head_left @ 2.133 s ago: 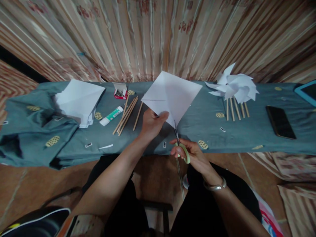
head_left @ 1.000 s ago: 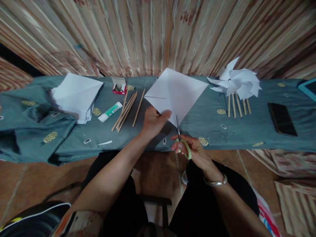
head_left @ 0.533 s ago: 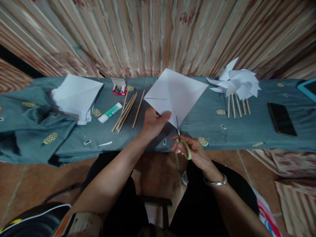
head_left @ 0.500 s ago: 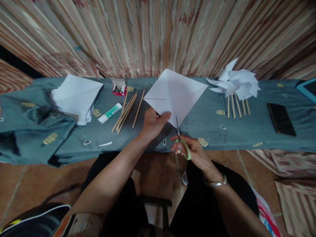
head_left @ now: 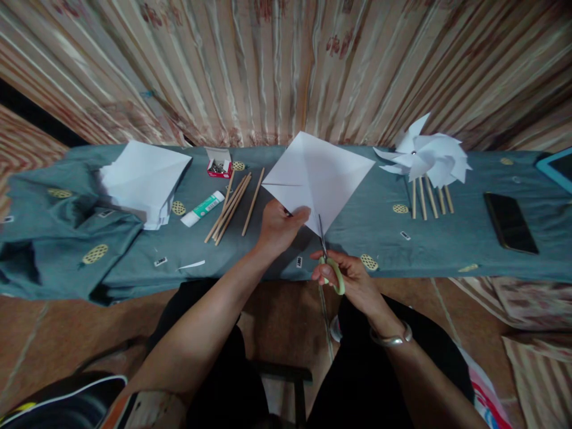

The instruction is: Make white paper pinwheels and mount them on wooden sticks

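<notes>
1 head-worn camera faces forward and down, the hands (head_left: 279,229) near below it and the curtain (head_left: 277,71) farther off.

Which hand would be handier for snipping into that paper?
Probably the right hand: it grips the scissors, which reach the near corner of the white paper. The left hand is occupied pinching the paper, thumb on top.

The paper sheet (head_left: 324,176) is matt, the scissors (head_left: 324,252) metal-bladed.

Bears on teal tablecloth (head_left: 370,223), rumpled leftward, paper stack (head_left: 143,179), red box (head_left: 218,173), glue stick (head_left: 203,208), wooden sticks (head_left: 233,208), paper scrap (head_left: 192,264), white pinwheels (head_left: 440,156), black phone (head_left: 510,222).
</notes>
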Demonstrator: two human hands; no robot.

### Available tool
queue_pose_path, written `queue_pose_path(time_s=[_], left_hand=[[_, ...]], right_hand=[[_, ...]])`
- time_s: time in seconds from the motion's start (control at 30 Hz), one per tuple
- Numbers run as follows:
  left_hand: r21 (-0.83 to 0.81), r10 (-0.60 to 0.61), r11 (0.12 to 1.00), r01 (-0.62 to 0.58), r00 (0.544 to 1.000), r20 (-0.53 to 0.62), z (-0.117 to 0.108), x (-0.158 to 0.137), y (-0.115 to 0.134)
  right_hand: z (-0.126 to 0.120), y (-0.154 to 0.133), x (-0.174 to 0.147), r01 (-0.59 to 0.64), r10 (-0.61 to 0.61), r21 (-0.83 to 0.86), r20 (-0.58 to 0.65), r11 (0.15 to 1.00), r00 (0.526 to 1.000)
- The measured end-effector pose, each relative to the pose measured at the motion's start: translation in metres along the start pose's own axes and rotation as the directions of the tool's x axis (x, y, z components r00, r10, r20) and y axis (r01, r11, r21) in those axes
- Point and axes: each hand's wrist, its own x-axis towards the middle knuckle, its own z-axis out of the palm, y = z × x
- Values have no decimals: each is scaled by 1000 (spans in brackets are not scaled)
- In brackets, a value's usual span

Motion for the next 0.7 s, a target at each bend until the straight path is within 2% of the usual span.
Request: queue_pose_path(time_s=[0.43, 0.7], left_hand=[[-17, 14, 1000, -14, 1000, 13, -2, 0, -3], [-41, 6, 999, -5, 1000, 16, -3, 1, -1]], right_hand=[[2, -1, 0, -34, 35, 79, -5, 996, 999], [4, -3, 0, -18, 21, 68, -40, 998, 999]])
